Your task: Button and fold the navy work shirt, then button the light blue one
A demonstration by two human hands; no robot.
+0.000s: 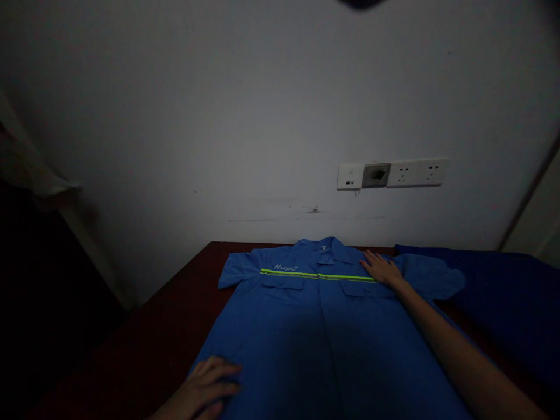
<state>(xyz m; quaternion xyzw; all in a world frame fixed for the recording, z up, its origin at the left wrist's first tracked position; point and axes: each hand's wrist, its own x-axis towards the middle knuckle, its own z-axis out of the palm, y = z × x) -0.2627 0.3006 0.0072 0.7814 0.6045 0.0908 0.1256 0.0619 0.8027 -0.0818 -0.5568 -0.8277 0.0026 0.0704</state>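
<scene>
A blue short-sleeved work shirt [284, 326] lies spread out, front side up, with its collar toward the wall. Across its chest run a yellow-green stripe, two flap pockets and white lettering. My right hand [381, 269] rests flat on the shirt near the shoulder on the right, fingers stretched toward the collar. At the lower left, my left hand [205, 388] is at the shirt's side edge with its fingers apart. Neither hand has cloth gripped in it. The shirt's bottom hem is out of view.
Under the shirt is a dark red table [175, 315]. Darker blue cloth [490, 291] lies on the right. Behind stands a pale wall [219, 128] with a row of sockets [405, 174]. Light fabric [39, 169] hangs at the far left above a dark area.
</scene>
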